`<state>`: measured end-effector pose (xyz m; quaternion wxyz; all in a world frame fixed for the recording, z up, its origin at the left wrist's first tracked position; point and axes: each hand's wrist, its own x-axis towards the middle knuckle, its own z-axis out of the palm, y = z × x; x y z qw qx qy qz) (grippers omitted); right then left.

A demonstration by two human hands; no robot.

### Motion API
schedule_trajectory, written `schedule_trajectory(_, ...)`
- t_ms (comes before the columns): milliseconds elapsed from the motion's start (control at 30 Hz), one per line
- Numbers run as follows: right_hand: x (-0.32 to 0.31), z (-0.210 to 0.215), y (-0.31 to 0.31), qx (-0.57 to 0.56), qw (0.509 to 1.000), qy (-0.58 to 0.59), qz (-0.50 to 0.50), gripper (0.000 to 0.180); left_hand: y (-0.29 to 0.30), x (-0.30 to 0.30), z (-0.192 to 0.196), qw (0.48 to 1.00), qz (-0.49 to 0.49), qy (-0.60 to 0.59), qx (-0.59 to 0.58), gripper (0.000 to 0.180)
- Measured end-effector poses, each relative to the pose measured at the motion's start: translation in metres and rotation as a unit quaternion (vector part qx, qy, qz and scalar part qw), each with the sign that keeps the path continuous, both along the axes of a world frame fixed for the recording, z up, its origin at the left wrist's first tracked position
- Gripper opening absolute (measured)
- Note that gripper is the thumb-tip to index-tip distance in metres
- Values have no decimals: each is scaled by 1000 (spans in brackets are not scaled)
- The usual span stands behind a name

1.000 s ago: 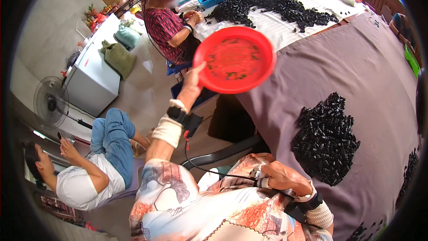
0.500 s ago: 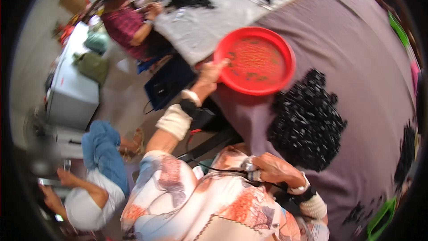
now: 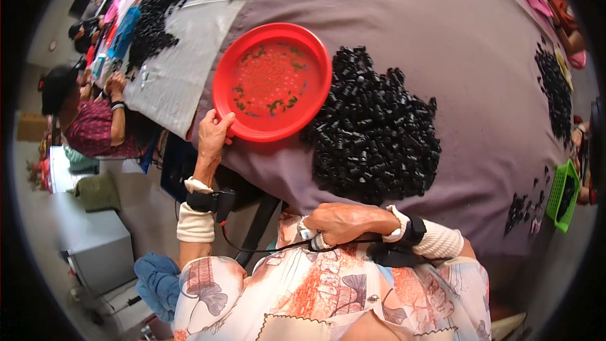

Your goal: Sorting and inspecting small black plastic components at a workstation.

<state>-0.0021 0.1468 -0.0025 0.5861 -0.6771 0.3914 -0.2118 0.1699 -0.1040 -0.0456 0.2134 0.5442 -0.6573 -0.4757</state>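
Red plastic basin (image 3: 271, 131) is at the upper L side of the pile of small blk pieces (image 3: 375, 132) on the grey-mauve tablecloth (image 3: 492, 76), my L hand (image 3: 216, 132) clamped on its near-L rim, thumb over the edge; can't tell if it's resting. R hand (image 3: 347, 222) is curled at my waist by a blk cable (image 3: 265, 251), can't tell if gripping; green plastic basket (image 3: 557, 197) at far R.

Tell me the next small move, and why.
Perhaps bring the right hand up to steady the red basin: only the left hand grips it, at its near-left rim, and the pile of black pieces lies close by on its right.
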Motion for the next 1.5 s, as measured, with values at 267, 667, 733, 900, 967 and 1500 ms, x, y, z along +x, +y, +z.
schedule_trajectory(267,-6,-2,3,9,999,-44,-24,22,-4,-14,2,999,-44,-30,6,23)
schedule_trajectory(667,-21,1,6,-4,993,-47,-104,21,-11,-27,32,997,-4,-9,-74,41)
schedule_trajectory(733,-26,2,9,-1,991,-47,-127,20,16,-68,49,991,-115,55,-44,29)
schedule_trajectory(900,-54,17,21,-32,979,-47,-194,20,74,-153,71,940,-335,43,-49,18)
schedule_trajectory(967,-69,14,34,-50,975,-41,-211,19,76,-176,70,932,-357,29,-55,18)
schedule_trajectory(1500,-50,1,73,16,990,14,-137,21,-28,-155,81,962,-221,153,-52,22)
